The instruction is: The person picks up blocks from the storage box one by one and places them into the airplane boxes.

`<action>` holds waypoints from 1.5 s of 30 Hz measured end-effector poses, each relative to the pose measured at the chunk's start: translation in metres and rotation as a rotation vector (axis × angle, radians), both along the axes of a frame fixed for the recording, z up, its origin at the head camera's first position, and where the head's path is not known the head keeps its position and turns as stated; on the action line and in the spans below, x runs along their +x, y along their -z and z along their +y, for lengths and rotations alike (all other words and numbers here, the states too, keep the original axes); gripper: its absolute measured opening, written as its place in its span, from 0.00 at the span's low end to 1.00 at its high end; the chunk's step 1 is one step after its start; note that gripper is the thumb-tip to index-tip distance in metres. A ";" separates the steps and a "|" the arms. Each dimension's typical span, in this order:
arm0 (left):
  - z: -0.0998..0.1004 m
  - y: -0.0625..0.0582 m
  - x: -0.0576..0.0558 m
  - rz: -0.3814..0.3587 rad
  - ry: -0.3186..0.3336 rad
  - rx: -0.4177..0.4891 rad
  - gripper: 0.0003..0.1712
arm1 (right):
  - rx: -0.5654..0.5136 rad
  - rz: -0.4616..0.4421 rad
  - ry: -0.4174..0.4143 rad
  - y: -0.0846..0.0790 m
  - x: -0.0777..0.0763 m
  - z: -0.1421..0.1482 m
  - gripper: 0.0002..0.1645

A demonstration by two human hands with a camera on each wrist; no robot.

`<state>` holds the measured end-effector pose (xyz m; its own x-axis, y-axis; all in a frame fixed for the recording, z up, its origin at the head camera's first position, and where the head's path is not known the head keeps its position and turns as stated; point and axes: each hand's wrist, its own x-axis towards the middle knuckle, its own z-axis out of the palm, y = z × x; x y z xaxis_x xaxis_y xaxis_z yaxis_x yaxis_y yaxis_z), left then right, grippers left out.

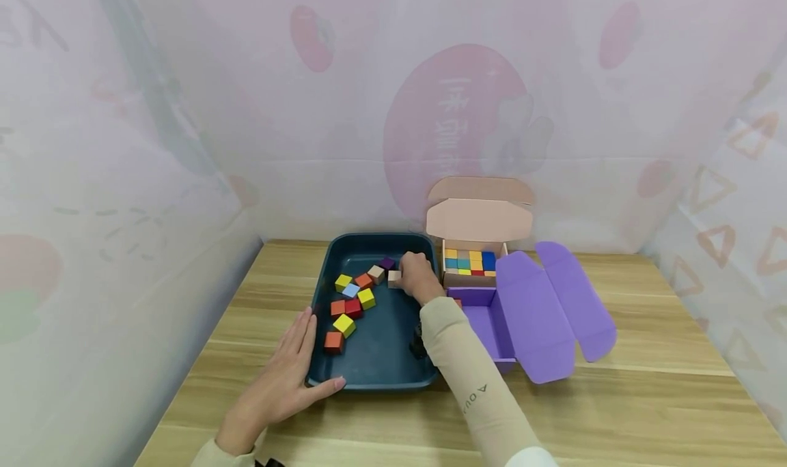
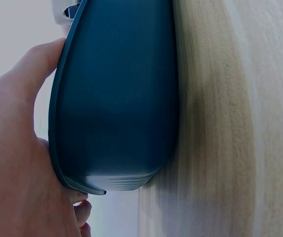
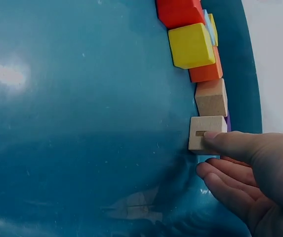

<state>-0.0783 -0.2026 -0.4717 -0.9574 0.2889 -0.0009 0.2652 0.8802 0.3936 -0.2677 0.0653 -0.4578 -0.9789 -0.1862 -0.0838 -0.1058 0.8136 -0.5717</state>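
Note:
My left hand (image 1: 279, 381) lies along the left side of the dark blue tray (image 1: 387, 361), its fingers straight and the thumb at the front rim. In the left wrist view that hand (image 2: 20, 133) rests against the tray's rim. My right hand (image 1: 419, 280) reaches into the tray's far right part and pinches a plain wooden cube (image 3: 205, 124), thumb on its near face and fingers partly hidden behind. Beside it sit another wooden cube (image 3: 211, 97) and a purple cube (image 1: 387, 263). Yellow, orange, red and light blue cubes trail off toward the left hand, among them a yellow cube (image 3: 190, 47).
Right of the tray stands an open purple box (image 1: 535, 317), its lid folded out rightward; an orange-red cube shows at its left, partly behind the right arm. Behind it, a cardboard box (image 1: 479, 221) with raised lid holds rows of coloured cubes. Everything stands on a wooden table (image 1: 645, 385).

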 end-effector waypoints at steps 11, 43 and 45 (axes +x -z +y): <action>-0.001 0.000 -0.001 -0.012 -0.011 -0.011 0.73 | -0.027 0.082 -0.029 -0.014 0.005 0.012 0.12; 0.001 -0.001 -0.007 0.001 0.010 0.010 0.72 | -0.100 0.176 -0.003 -0.083 0.084 0.109 0.16; 0.001 -0.001 -0.008 -0.003 0.008 0.009 0.72 | -0.110 0.144 0.017 -0.082 0.087 0.115 0.16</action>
